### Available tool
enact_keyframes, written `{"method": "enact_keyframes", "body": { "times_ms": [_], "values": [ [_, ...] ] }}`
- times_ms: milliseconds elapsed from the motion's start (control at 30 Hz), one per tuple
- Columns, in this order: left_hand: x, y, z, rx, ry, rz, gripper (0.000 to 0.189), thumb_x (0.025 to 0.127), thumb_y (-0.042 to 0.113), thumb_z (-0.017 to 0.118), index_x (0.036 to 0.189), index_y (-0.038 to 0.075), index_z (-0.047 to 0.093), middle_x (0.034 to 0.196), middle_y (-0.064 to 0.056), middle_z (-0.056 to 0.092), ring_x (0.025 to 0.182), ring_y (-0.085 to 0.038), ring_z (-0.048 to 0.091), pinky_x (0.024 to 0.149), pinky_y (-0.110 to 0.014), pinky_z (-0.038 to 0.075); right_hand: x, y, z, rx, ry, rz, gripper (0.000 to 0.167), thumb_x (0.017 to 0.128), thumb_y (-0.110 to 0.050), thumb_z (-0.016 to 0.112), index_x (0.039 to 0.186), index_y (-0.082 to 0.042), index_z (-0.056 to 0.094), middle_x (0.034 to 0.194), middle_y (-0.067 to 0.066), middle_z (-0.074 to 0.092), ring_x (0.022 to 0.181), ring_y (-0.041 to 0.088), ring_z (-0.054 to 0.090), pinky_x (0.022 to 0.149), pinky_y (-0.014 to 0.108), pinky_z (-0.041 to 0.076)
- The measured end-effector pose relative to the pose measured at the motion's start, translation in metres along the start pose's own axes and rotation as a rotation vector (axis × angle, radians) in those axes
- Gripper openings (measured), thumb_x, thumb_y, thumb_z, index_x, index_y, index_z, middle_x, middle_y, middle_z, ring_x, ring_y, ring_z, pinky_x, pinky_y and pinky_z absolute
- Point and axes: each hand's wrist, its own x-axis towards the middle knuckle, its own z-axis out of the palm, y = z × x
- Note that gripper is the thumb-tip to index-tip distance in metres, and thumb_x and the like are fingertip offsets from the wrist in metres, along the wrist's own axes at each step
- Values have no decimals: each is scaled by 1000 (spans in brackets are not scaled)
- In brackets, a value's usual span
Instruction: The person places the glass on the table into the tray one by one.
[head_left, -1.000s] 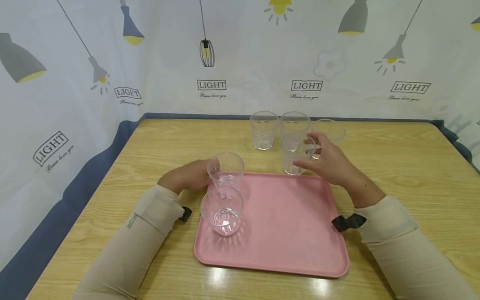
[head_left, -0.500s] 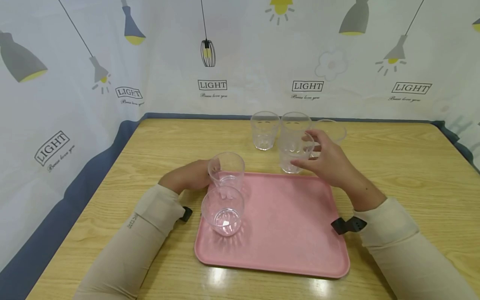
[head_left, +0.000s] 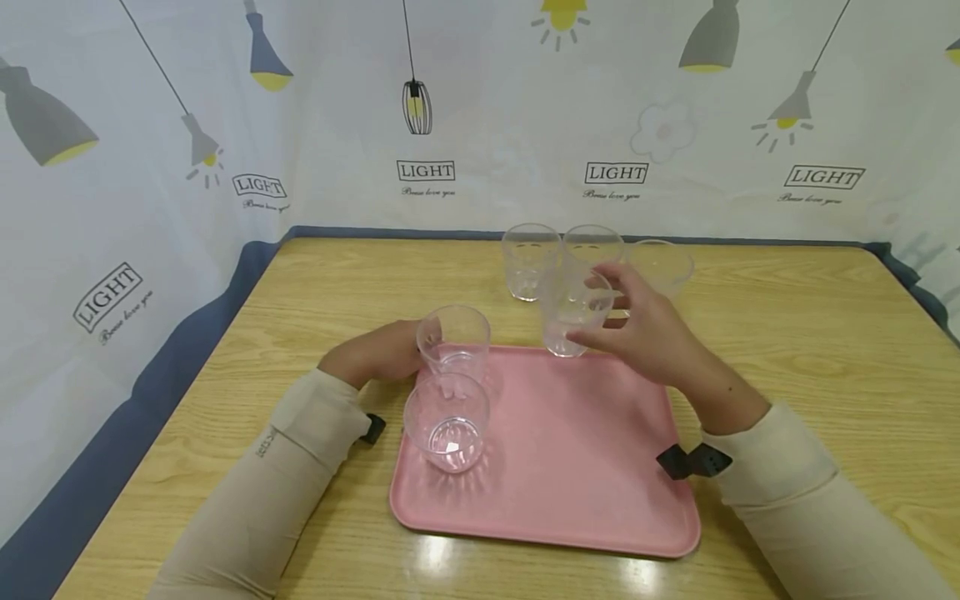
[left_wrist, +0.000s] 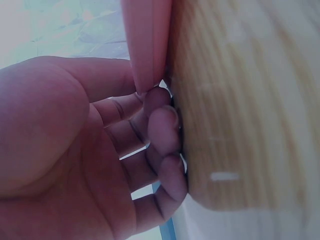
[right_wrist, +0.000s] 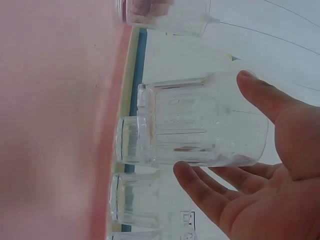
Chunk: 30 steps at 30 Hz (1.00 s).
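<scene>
My right hand (head_left: 651, 333) grips a clear plastic tumbler (head_left: 564, 312) over the far rim of a pink tray (head_left: 577, 458). In the right wrist view, thumb and fingertips press the sides of this tumbler (right_wrist: 200, 122), and its faceted base is lifted clear of the tray. At the tray's far left corner, my left hand (head_left: 381, 348) is partly behind a tumbler. The left wrist view shows its thumb against the tray's edge (left_wrist: 146, 40) and its fingers curled below it, close to the wood. Two tumblers stand on the tray's left side, a far one (head_left: 453, 329) and a nearer one (head_left: 447, 417).
Behind the tray, on the wooden table (head_left: 795, 333), stand a left tumbler (head_left: 528, 258), a middle tumbler (head_left: 594, 240) and a right one (head_left: 663, 260), partly hidden by the right hand. A white cloth (head_left: 495, 100) printed with lamps hangs behind the table.
The right hand has lifted its tumbler and carried it left and slightly nearer, from behind the tray to over its far rim. The left hand has stayed put.
</scene>
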Motion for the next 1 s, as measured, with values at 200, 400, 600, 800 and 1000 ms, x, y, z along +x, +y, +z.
{"method": "enact_keyframes", "body": {
  "times_ms": [200,400,600,800,1000],
  "values": [
    [-1,3,-1,-27,-15,-33,35,108,31,40,134,14,57,139,-12,60,135,-30,52,118,-50,37,-1,-1,6,11,-31,-22,87,83,-25,84,151,-9,32,149,12,47,125,37,58,99,47,56],
    [-2,6,-1,-41,-13,-32,37,108,31,40,134,12,58,140,-14,59,136,-32,51,118,-51,36,-2,-3,11,28,-48,-18,87,82,-24,84,150,-7,32,148,14,48,125,36,58,99,45,56],
    [-3,6,-1,-15,-11,-15,39,108,29,40,140,12,53,144,-15,57,137,-34,49,118,-52,36,-4,-6,18,52,-74,-23,87,81,-22,85,149,-6,32,147,14,48,126,36,58,102,44,54],
    [-3,6,-1,-7,-14,-11,41,108,29,40,143,12,51,145,-16,55,138,-35,48,118,-53,35,-5,-9,25,39,-101,-12,90,81,-22,85,151,-7,31,148,14,48,128,35,57,103,44,53],
    [-3,5,-1,-8,-12,-17,41,109,31,37,144,12,50,146,-16,55,139,-35,48,118,-53,35,-6,-9,30,54,-125,-21,90,80,-21,86,151,-6,32,148,13,48,129,35,57,101,42,55]
  ]
}}
